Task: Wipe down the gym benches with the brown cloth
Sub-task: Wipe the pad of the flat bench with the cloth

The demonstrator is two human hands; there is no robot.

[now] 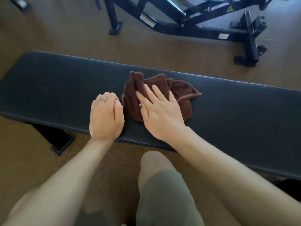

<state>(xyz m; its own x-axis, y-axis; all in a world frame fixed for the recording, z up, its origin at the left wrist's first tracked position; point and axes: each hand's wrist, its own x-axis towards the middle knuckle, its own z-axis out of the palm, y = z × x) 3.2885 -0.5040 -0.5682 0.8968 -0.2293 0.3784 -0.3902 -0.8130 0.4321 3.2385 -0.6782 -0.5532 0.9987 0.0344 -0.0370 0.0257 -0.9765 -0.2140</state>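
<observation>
While the right hand (160, 111) presses flat, fingers straight, on the bunched brown cloth (179, 93) mid-pad on the black bench (57, 82), the left hand (105, 115) rests at the cloth's 9 o'clock, fingers curled, grasping nothing. Black machine frame (195, 18) stands on the floor at 12 o'clock.

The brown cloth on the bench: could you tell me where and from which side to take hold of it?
Grip the raised fold at the far left of the brown cloth, coming from above. It stands up off the bench, so fingers can close round it, while the rest lies flat under the right hand.
</observation>
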